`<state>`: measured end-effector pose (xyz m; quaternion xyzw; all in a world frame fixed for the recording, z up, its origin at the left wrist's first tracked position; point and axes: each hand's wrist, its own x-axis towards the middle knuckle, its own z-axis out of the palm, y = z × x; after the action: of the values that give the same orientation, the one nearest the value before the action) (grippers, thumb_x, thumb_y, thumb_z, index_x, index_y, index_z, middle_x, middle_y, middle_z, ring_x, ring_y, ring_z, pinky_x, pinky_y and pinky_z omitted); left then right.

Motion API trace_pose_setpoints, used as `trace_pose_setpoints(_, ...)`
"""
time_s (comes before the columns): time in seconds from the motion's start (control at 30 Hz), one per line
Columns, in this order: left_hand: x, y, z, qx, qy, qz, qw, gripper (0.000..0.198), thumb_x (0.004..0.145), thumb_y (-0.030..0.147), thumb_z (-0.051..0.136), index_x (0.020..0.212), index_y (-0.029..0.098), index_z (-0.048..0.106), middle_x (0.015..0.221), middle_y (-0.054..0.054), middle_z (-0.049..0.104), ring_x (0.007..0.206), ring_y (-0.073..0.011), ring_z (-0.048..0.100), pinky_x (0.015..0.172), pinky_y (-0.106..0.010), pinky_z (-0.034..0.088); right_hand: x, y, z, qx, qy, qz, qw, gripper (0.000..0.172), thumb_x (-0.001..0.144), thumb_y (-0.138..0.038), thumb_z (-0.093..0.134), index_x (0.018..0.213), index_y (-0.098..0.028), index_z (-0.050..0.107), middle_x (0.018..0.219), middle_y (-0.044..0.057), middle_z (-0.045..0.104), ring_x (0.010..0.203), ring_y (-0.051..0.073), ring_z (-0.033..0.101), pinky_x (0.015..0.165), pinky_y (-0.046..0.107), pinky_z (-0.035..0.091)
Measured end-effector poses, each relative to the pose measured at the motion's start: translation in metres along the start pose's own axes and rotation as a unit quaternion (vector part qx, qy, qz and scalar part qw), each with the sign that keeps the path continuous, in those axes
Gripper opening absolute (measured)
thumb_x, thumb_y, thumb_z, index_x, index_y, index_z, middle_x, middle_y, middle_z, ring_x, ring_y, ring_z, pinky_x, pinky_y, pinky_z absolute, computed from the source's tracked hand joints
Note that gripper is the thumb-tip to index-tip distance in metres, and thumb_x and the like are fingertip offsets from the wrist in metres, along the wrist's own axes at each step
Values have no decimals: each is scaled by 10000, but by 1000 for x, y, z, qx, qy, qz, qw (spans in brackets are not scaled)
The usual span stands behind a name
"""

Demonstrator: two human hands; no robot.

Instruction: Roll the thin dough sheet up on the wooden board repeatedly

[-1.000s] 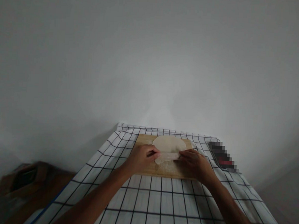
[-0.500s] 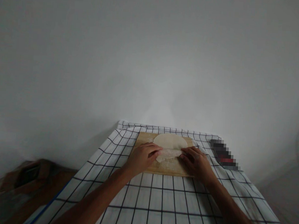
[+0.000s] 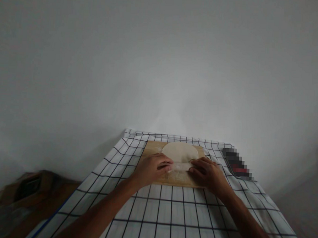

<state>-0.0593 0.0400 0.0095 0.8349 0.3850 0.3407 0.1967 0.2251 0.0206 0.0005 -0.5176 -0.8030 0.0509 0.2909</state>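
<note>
Faced a plain, pale wall [image 3: 161,69], brightest around the middle and dim toward the corners. Noted soft shadow low on its left.

Below, found a white cloth [image 3: 165,210] with black grid lines, spread flat in front and running back to the wall, wrinkled along the far and right edges. Down past its left edge, saw a brown box [image 3: 32,188], blurred and dark inside.

On the cloth, recorded a wooden board [image 3: 152,147], set toward the far end, near edge running left to right, dusted with flour [image 3: 177,177] on the near part.

Right of the board, apart from it, marked a dark oblong item [image 3: 235,164], slanting nearer and rightward, with a reddish patch; too pixelated to identify.

On the board's far half, saw a thin, rounded dough sheet [image 3: 180,151], wider across than deep.

Observed the left hand [image 3: 153,167] and right hand [image 3: 204,171] facing each other, each pinching one end of a pale bar [image 3: 181,166] between thumb and fingers.

Found the bar lying over the board at the dough's near edge, long axis nearly level left to right, parallel with the board's near edge, tips hidden in the grips. Could not tell whether wrapped in dough.
</note>
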Motion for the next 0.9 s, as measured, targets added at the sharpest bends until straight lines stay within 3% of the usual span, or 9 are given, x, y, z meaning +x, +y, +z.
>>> trace_pose_setpoints(0.23,3,-2,-1,22,22,20,999,223,982,295,560,1097,245,744,1077,-29,744,1019,-175,670,941,-319,506,2,-4,11,-12,51,3,999,249,979,-446,582,1109,-281,716,1116,47,715,1071,236,644,935,399,459)
trace_pose_setpoints(0.37,4,-5,0,19,20,0,1000,245,981,323,558,1114,247,750,1090,-32,751,1033,-183,673,931,-309,502,2,1,11,3,33,16,999,299,979,-463,563,1137,-261,717,1122,75,710,1074,249,643,913,389,487)
trace_pose_setpoints(0.57,1,2,-4,19,-16,-35,999,305,963,435,568,924,208,768,860,-22,737,810,-165,660,736,-267,489,1,2,5,-30,-20,-12,999,332,899,-421,662,1203,-289,684,1173,67,686,1123,266,608,955,428,452)
trace_pose_setpoints(0.63,1,2,-6,-3,-22,-50,999,367,977,476,532,918,200,767,847,-24,738,795,-166,660,736,-270,493,0,3,1,-47,-21,-21,998,309,908,-408,649,1193,-291,676,1195,67,676,1138,265,601,963,429,432)
trace_pose_setpoints(0.8,4,-9,-7,-120,42,-74,989,380,997,480,493,1155,210,710,1135,-54,739,1030,-200,679,889,-308,529,1,21,-12,-63,41,-13,997,291,956,-439,584,1179,-263,649,1181,79,666,1103,264,612,946,427,427)
trace_pose_setpoints(0.9,5,-18,-5,-145,74,-82,983,390,977,449,541,1261,200,638,1152,-74,726,1059,-200,678,917,-319,533,1,33,-16,-56,82,13,995,311,968,-468,552,1167,-248,644,1158,92,667,1077,276,619,914,429,448)
